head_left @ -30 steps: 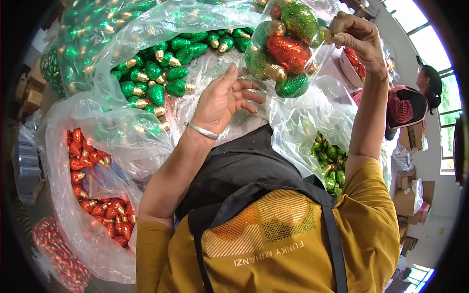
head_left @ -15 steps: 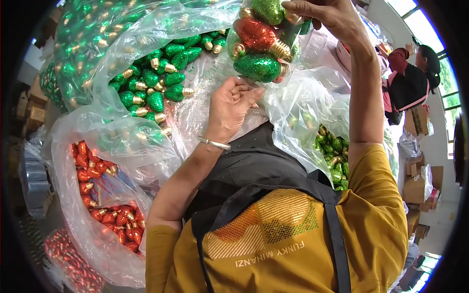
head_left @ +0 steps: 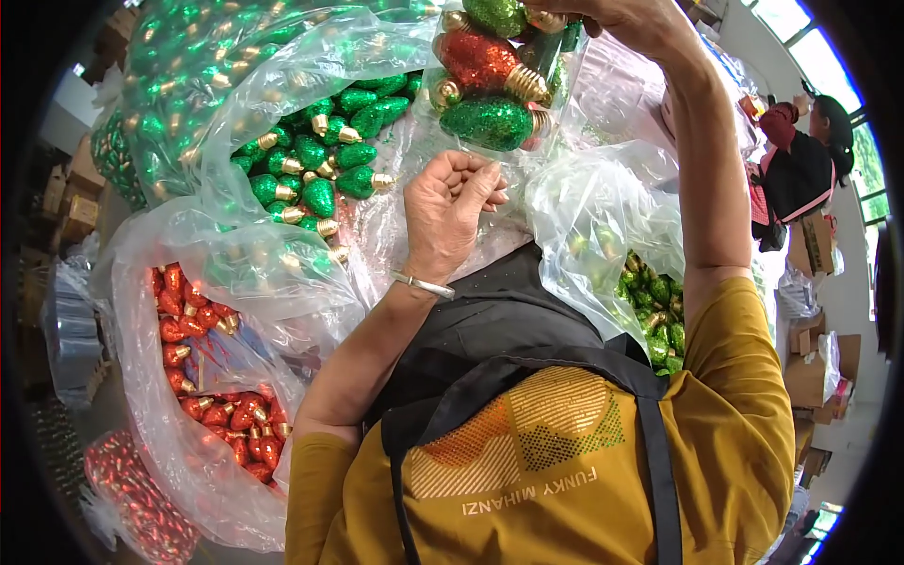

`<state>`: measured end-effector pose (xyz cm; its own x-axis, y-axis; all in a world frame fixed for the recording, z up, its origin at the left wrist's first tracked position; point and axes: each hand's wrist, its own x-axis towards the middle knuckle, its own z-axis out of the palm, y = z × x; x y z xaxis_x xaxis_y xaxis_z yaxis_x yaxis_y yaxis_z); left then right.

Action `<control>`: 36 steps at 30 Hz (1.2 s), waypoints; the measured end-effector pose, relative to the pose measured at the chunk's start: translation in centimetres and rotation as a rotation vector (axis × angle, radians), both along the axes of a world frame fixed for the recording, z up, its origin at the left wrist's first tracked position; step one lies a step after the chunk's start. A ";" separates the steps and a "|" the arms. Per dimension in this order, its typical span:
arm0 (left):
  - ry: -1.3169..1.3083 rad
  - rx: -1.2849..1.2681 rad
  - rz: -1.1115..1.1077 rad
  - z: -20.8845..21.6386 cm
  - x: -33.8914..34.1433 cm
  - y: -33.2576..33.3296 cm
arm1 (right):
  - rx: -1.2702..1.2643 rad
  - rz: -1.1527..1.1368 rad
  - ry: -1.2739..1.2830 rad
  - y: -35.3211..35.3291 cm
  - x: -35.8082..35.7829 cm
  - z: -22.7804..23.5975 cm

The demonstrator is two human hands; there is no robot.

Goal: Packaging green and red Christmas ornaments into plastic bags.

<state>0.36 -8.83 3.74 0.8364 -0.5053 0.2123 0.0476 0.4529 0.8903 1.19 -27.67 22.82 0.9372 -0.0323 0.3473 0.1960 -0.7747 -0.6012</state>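
At the top of the view, my right hand (head_left: 631, 21) grips the upper right side of a clear plastic pack of glittery bulb ornaments. Inside it show a red bulb (head_left: 480, 61), a dark green bulb (head_left: 488, 123) and a lime green bulb (head_left: 496, 16), all with gold screw bases. Just below the pack is my left hand (head_left: 450, 202), thumb and fingers pinched together; whatever they may hold is too small to make out. Dark green bulbs (head_left: 318, 197) spill from a big clear bag to the left of my hands.
An open clear bag (head_left: 132, 311) of red bulbs (head_left: 247, 412) stands at lower left. Another bag (head_left: 595, 193), with lime green bulbs (head_left: 659, 311), is at my right. A filled bag (head_left: 141, 499) lies at far lower left. Another person (head_left: 800, 169) and cardboard boxes (head_left: 812, 243) are at right.
The pack and my right hand have shifted slightly up and left in the view. My left hand's fingers have drawn closer together below the pack.
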 end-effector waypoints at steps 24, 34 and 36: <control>-0.008 0.076 0.252 2.1 0.9 0.1 | 0.024 0.000 -0.039 1.4 1.1 0.4; 0.067 0.048 0.351 1.2 1.5 0.7 | -0.420 0.177 -0.547 4.1 2.7 -0.8; 0.075 0.055 0.356 1.1 1.6 1.1 | -0.323 0.136 -0.469 5.5 2.2 -0.6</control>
<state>1.98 -7.72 4.80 0.9741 -0.1884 0.1248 -0.0388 0.4045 0.9137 3.34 -22.20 22.20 0.6695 0.2538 0.6981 0.4947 -0.8534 -0.1641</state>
